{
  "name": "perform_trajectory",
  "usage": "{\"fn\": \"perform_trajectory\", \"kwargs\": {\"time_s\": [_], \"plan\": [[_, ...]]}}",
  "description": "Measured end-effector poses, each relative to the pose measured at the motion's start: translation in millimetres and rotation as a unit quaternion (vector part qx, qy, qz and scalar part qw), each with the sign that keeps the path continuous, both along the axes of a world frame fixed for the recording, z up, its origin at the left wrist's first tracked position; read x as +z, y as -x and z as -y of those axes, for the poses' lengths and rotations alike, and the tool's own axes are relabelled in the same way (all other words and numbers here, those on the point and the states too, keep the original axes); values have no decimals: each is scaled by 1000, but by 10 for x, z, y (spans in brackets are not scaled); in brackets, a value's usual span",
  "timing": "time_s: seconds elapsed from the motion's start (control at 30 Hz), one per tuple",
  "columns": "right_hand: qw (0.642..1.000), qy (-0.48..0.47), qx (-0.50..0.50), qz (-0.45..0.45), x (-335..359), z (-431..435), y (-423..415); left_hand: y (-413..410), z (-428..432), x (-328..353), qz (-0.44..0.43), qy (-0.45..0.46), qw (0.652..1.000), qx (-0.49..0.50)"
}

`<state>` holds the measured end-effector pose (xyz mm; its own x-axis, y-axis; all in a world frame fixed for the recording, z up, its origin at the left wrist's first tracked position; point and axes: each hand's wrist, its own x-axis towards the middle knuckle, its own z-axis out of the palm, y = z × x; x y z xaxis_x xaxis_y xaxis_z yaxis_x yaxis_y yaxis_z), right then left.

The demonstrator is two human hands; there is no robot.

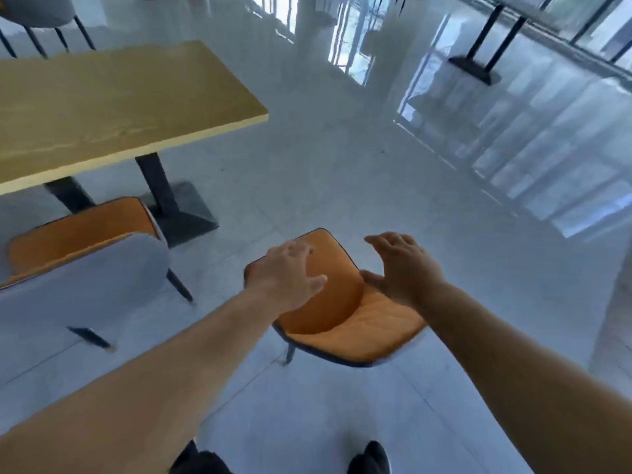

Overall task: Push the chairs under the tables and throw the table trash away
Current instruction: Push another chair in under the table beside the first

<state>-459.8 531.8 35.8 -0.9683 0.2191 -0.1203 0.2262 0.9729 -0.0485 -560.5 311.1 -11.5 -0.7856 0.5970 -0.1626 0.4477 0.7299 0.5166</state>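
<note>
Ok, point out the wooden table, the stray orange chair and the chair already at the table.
Wooden table (102, 107), head view, bare middle of the top.
Stray orange chair (355, 331), head view, seat cushion.
Chair at the table (85, 278), head view, grey back shell.

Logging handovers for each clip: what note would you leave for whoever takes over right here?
Left hand: open, over the back of the loose orange chair; contact unclear.
Right hand: open beside that chair's back, no grip yet.
The chair stands out on the floor, clear of the wooden table.
A second chair sits at the table's near edge, partly under it.
No trash visible on the tabletop.
Left: grasp the loose chair and push it under a table; check other tables for trash.
</note>
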Motion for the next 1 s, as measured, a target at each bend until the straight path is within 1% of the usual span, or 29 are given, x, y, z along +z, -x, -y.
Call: {"fn": "perform_trajectory", "kwargs": {"time_s": [0.1, 0.2, 0.3, 0.37, 0.5, 0.67, 0.83, 1.0], "plan": [[1000, 24, -10, 11, -202, -685, -630, -522, -642, -197, -13, 29, 999, -10], [998, 53, -1, 44, -397, -1295, -1185, -1098, -1180, -359, 11, 61, 998, 7], [995, 59, 16, 76, -510, -1773, -1655, -1597, -1521, -435, 45, 97, 994, 27], [994, 57, 32, 86, -534, -1987, -1826, -1827, -1632, -442, 53, 112, 991, 53], [992, 66, 60, 94, -528, -2156, -1921, -2118, -1726, -409, 62, 103, 989, 84], [991, 77, 86, 70, -538, -2068, -1960, -2261, -1815, -423, 70, 75, 989, 107], [980, 70, 166, 83, -683, -1950, -1858, -2392, -1823, -500, 82, 85, 980, 159], [965, 78, 231, 94, -884, -2005, -1470, -2426, -1850, -588, 85, 84, 970, 210]]}}
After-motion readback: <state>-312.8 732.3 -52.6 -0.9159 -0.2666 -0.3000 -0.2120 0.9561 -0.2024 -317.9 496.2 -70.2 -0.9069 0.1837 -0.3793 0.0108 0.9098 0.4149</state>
